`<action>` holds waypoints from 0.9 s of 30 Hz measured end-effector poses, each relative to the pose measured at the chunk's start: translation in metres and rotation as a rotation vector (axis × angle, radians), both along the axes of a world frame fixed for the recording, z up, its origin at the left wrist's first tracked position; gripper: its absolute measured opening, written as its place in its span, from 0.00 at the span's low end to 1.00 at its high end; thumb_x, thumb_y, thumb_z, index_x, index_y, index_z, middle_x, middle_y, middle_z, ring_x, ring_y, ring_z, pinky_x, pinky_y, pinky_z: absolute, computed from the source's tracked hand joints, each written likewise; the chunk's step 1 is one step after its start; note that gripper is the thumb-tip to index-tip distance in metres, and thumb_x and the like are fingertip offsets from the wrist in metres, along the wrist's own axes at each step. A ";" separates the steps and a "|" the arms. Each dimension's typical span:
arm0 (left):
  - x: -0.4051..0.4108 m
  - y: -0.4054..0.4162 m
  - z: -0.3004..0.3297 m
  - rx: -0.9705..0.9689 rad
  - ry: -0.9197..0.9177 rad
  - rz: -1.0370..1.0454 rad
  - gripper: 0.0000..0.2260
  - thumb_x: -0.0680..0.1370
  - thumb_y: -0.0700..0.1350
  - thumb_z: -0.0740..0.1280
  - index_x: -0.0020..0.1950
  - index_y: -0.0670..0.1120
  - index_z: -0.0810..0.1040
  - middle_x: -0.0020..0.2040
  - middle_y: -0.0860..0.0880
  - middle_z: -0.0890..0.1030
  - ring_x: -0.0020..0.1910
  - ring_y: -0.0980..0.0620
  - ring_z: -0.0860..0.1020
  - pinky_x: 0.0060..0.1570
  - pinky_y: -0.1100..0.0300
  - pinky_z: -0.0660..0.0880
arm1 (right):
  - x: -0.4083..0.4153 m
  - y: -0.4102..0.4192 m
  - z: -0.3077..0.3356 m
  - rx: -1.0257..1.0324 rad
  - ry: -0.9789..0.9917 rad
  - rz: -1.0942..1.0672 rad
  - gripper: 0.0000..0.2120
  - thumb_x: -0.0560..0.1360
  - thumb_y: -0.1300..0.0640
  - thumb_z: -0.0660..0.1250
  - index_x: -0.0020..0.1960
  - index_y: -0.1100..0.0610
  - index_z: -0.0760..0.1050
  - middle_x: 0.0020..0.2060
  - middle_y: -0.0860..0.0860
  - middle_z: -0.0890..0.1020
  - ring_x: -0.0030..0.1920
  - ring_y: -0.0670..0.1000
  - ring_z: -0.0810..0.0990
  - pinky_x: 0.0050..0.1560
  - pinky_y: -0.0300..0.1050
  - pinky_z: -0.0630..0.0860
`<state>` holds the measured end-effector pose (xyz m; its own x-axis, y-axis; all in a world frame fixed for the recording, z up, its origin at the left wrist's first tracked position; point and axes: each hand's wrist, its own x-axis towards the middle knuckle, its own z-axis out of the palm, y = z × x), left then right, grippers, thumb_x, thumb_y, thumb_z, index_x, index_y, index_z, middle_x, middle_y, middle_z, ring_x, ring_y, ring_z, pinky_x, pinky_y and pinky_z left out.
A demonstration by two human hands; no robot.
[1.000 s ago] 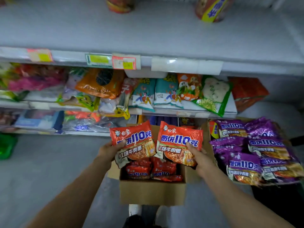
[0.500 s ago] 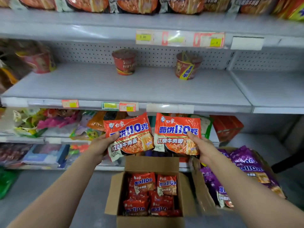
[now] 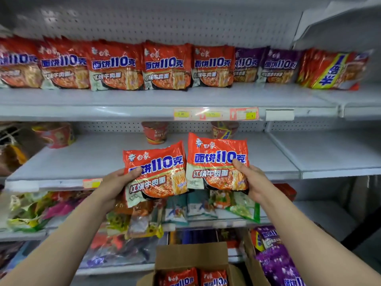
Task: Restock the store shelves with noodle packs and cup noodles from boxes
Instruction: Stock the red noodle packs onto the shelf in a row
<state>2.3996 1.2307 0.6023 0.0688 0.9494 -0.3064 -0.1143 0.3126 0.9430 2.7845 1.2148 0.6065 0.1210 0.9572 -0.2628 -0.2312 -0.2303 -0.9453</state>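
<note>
Your left hand (image 3: 115, 182) is pinching one red noodle pack (image 3: 154, 174) by its edge, your right hand (image 3: 250, 180) another (image 3: 216, 162); they're looking light, crinkly and slippery, so keep gripping the side seams. Both packs are sitting higher than before, the box (image 3: 191, 256) now at 6 o'clock, the stocked shelf (image 3: 144, 100) at 12

Both hands, left (image 3: 115, 183) and right (image 3: 254, 182), raised forward, fingers gripping.

You held two noodle packs side by side, one in your left hand (image 3: 115, 183), one in your right hand (image 3: 252, 182), before the cup-noodle shelf (image 3: 99, 159), above the box (image 3: 191, 256) of packs
</note>
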 end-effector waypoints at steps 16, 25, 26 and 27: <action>-0.039 -0.008 0.107 0.212 0.012 0.053 0.25 0.67 0.50 0.77 0.61 0.41 0.79 0.52 0.41 0.86 0.51 0.40 0.85 0.58 0.43 0.79 | -0.037 -0.008 0.069 0.239 0.080 -0.028 0.38 0.60 0.46 0.82 0.66 0.58 0.75 0.55 0.57 0.86 0.53 0.59 0.86 0.44 0.52 0.84; -0.041 0.004 0.157 0.359 -0.019 0.035 0.33 0.60 0.55 0.83 0.60 0.43 0.80 0.51 0.41 0.86 0.49 0.40 0.86 0.56 0.44 0.79 | -0.040 -0.009 0.129 0.364 0.068 -0.089 0.24 0.71 0.53 0.75 0.64 0.59 0.77 0.54 0.59 0.86 0.53 0.60 0.86 0.53 0.57 0.81; -0.039 0.005 0.161 0.367 -0.024 0.043 0.32 0.62 0.55 0.82 0.60 0.43 0.80 0.51 0.41 0.86 0.50 0.39 0.85 0.57 0.42 0.79 | -0.036 -0.006 0.133 0.371 0.064 -0.095 0.24 0.71 0.53 0.75 0.64 0.59 0.77 0.54 0.58 0.86 0.54 0.61 0.86 0.55 0.58 0.81; -0.036 0.006 0.164 0.374 -0.029 0.056 0.30 0.63 0.55 0.80 0.61 0.42 0.80 0.51 0.42 0.86 0.50 0.39 0.85 0.59 0.41 0.78 | -0.032 -0.003 0.137 0.377 0.062 -0.103 0.25 0.70 0.53 0.76 0.65 0.59 0.77 0.54 0.59 0.86 0.54 0.61 0.86 0.56 0.59 0.81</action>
<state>2.3635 1.2366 0.7662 0.0174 0.9979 0.0631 -0.1494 -0.0598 0.9870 2.7522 1.2115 0.7437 0.2165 0.9717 0.0948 -0.2944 0.1576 -0.9426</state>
